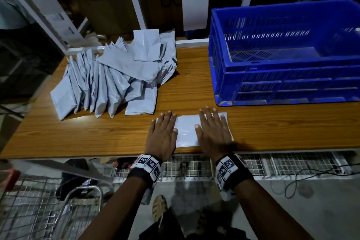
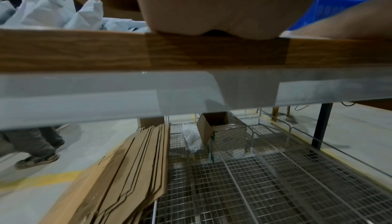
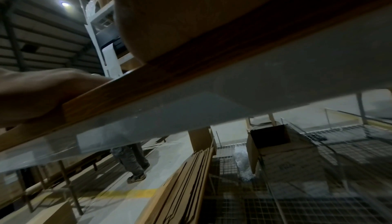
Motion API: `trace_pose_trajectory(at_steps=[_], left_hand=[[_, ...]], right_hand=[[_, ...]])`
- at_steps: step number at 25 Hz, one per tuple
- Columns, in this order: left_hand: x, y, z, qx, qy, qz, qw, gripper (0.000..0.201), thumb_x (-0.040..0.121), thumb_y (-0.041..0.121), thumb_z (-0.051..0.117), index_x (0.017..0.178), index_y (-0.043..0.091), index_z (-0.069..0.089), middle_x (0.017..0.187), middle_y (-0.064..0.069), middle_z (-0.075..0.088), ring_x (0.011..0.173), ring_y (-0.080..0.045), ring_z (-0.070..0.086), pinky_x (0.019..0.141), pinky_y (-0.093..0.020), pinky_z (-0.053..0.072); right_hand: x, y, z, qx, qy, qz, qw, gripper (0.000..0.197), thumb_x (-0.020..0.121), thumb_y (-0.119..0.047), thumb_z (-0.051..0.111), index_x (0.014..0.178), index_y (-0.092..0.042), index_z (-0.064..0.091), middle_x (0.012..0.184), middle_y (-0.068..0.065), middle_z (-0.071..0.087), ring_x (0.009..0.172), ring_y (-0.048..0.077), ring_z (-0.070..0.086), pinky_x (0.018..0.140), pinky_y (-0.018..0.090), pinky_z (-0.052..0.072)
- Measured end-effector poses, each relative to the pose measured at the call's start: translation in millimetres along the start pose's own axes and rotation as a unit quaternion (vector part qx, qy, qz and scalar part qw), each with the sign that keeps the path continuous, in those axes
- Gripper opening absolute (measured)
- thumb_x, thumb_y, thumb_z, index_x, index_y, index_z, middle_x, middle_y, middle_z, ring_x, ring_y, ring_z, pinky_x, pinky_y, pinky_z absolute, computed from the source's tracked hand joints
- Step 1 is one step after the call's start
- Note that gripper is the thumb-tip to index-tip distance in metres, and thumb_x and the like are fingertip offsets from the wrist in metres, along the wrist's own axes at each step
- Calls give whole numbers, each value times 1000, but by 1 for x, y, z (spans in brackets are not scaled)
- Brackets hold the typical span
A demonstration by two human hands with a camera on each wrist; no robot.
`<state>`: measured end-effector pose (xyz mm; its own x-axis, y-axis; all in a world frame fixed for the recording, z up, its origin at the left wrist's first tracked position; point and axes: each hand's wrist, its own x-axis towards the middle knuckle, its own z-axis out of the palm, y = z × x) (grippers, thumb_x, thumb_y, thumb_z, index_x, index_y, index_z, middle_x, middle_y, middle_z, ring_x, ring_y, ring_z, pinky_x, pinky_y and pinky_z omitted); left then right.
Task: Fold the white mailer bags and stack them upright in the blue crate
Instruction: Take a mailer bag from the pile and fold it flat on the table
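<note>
A loose heap of white mailer bags point(image 1: 116, 76) is seen at ten o'clock on the wooden table point(image 1: 191, 76), well apart from the blue crate point(image 1: 282, 54) at two o'clock, whose floor looks bare. One mailer bag point(image 1: 187, 128) is laid flat at the near edge, at six o'clock. Its left end is pressed by the left hand point(image 1: 162, 134), its right end by the right hand point(image 1: 213, 132); on both, the fingers are stretched flat and nothing is gripped. The film is judged thin, light, limp and slippery, so a crease will likely spring back unless held down. Hold is best taken at an end edge, pinched and carried over.
</note>
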<state>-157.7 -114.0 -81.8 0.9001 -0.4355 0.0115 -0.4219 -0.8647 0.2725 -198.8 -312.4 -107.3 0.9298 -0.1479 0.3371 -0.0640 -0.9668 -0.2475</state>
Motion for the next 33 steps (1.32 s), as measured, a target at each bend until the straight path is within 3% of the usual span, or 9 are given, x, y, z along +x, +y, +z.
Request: trace_pose_trajectory(at_steps=[6, 9, 11, 14, 18, 21, 25, 28, 33], left_hand=[[0, 0, 1, 7, 8, 1, 1000, 66, 101, 45, 4, 160, 21, 22, 168, 2, 12, 155, -22, 8, 124, -48, 5], [4, 28, -4, 21, 43, -11, 999, 64, 102, 38, 10, 157, 13, 30, 165, -5, 23, 154, -28, 15, 124, -52, 10], [10, 53, 1, -29, 68, 7, 997, 58, 105, 32, 17, 156, 11, 32, 164, -8, 26, 154, -27, 16, 125, -49, 11], [11, 68, 14, -59, 49, 29, 997, 57, 104, 29, 20, 158, 12, 28, 165, -7, 24, 154, -24, 15, 125, -44, 8], [17, 74, 24, 22, 7, 51, 998, 67, 97, 38, 44, 156, 8, 31, 164, -13, 26, 154, -29, 16, 125, -51, 9], [27, 81, 28, 6, 15, 19, 1000, 76, 93, 38, 62, 155, 8, 31, 164, -11, 26, 154, -28, 16, 124, -48, 8], [19, 62, 24, 9, 23, -12, 1000, 58, 104, 40, 18, 158, 20, 28, 166, -4, 21, 154, -31, 15, 124, -48, 10], [15, 53, 21, 16, 35, -14, 999, 57, 104, 39, 17, 156, 24, 33, 163, -4, 30, 150, -32, 25, 123, -50, 16], [12, 49, 21, 6, 51, -57, 997, 60, 103, 39, 13, 158, 19, 30, 164, -4, 28, 153, -26, 20, 125, -44, 7]], right_hand=[[0, 15, -2, -17, -24, 40, 999, 57, 103, -40, 28, 154, -17, 37, 162, 5, 29, 149, 24, 29, 122, 50, 20], [1, 14, -2, -27, -13, 40, 999, 56, 102, -39, 30, 152, -15, 40, 160, 7, 33, 148, 25, 32, 120, 51, 23], [2, 14, -3, -27, -7, 42, 999, 56, 102, -38, 31, 152, -15, 41, 160, 7, 34, 148, 25, 33, 120, 52, 23], [1, 15, -1, -28, -2, 36, 999, 55, 103, -36, 31, 152, -14, 40, 160, 7, 34, 148, 25, 32, 119, 53, 23], [-1, 17, 0, -24, 18, 34, 999, 52, 104, -34, 34, 151, -13, 42, 159, 8, 36, 148, 26, 33, 119, 54, 24], [-2, 17, 0, -10, 33, 22, 999, 50, 105, -32, 36, 151, -13, 43, 158, 8, 36, 148, 26, 32, 119, 54, 24], [-5, 20, -1, -9, 62, 15, 998, 48, 105, -29, 40, 149, -11, 46, 156, 9, 39, 147, 28, 35, 119, 55, 24], [-5, 20, -3, -1, 63, 17, 998, 47, 105, -29, 40, 148, -11, 46, 156, 8, 39, 146, 29, 36, 120, 54, 23], [-3, 19, -7, 4, 19, 51, 999, 49, 103, -32, 39, 148, -13, 48, 157, 4, 39, 145, 27, 38, 118, 53, 25]])
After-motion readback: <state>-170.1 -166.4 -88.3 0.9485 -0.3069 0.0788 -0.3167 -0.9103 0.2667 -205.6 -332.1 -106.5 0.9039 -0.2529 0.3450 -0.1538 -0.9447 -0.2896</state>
